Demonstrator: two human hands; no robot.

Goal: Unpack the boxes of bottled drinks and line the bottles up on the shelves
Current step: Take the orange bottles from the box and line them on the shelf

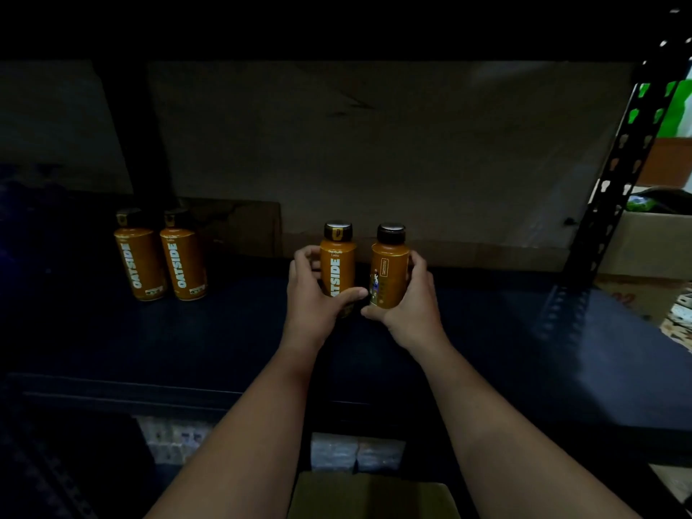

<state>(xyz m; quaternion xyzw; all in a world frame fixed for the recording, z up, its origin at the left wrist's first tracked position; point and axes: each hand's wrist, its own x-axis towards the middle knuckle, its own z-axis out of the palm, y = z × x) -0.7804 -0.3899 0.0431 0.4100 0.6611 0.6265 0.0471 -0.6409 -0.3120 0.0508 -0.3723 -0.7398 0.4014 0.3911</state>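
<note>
left hand (312, 294) grasps upright OATSIDE bottle (337, 267) | right hand (410, 297) grasps second bottle (389, 271) | both over shelf (486, 331)

A large sheet of brown cardboard (393, 151) stands along the back, dim and creased, with a smaller, darker cardboard piece (243, 226) leaning low in front of its left part. At far right, past a black perforated metal upright (618, 174), something bright green (679, 106) shows above a pale carton (651, 245) with dark and green contents that cannot be made out. Below, in shadow, sit pale shrink-wrapped packs (357, 451), too blurred to read.
</note>
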